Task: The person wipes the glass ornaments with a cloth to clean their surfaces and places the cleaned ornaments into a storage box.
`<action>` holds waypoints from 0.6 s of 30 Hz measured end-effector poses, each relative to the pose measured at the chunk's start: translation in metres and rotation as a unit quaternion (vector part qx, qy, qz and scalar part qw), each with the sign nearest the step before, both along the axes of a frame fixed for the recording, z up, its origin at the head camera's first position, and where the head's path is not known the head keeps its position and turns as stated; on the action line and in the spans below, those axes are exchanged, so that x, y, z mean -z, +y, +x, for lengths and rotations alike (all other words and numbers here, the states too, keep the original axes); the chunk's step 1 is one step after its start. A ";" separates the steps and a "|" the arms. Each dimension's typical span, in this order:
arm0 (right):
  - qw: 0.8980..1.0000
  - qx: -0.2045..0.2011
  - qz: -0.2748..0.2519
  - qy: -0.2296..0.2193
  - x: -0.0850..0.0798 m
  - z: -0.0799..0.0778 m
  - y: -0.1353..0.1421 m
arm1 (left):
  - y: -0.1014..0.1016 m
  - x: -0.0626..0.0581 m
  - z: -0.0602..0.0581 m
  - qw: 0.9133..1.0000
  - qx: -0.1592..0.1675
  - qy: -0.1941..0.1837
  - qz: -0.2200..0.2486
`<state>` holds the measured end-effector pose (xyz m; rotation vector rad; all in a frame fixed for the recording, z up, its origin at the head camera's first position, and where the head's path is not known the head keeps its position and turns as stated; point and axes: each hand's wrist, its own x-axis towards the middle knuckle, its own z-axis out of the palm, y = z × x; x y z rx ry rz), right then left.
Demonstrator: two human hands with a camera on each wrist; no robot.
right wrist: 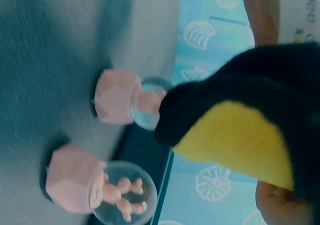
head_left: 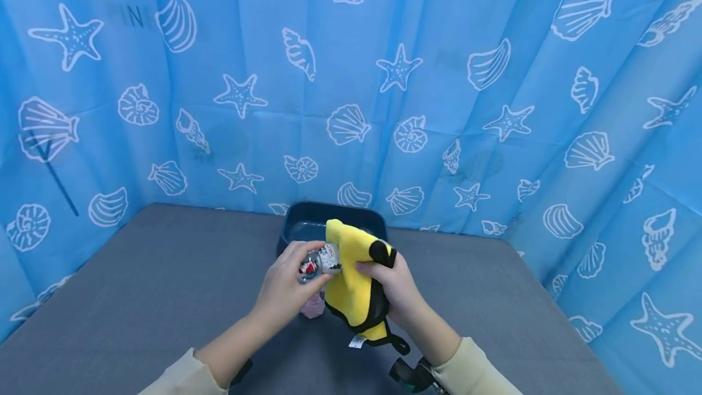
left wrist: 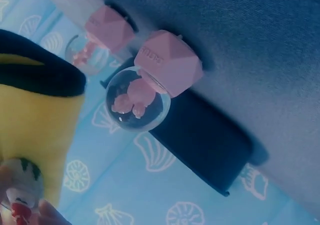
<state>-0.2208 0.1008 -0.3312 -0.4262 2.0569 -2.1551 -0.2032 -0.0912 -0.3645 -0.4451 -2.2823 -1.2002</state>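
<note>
A small snow globe (head_left: 319, 263) with a white base and a red-and-white figure inside is gripped by my left hand (head_left: 281, 285), tilted on its side. My right hand (head_left: 401, 292) holds a yellow cloth (head_left: 348, 276) with black edging, a hanging loop and a white tag. The cloth is up against the globe's base end. Two pink faceted-base snow globes stand on the table; the left wrist view shows the nearer one (left wrist: 170, 65) and another (left wrist: 107, 30) beyond it. Cloth and hands hide most of them in the head view.
Behind the hands a dark blue bin (head_left: 337, 206) stands on the grey table (head_left: 192, 273). A blue curtain (head_left: 307, 90) printed with seashells and starfish hangs along the table's back and sides.
</note>
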 end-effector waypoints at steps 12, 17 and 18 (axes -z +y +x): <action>0.999 -0.026 -0.023 0.000 -0.003 0.008 0.010 | -0.002 0.000 -0.006 1.000 -0.024 0.006 0.003; 0.998 0.016 -0.063 -0.003 -0.008 0.002 0.012 | -0.004 -0.003 -0.007 0.999 -0.019 -0.024 0.023; 0.997 0.026 -0.066 -0.005 -0.008 0.001 0.012 | -0.004 -0.003 -0.006 0.999 -0.014 -0.029 0.023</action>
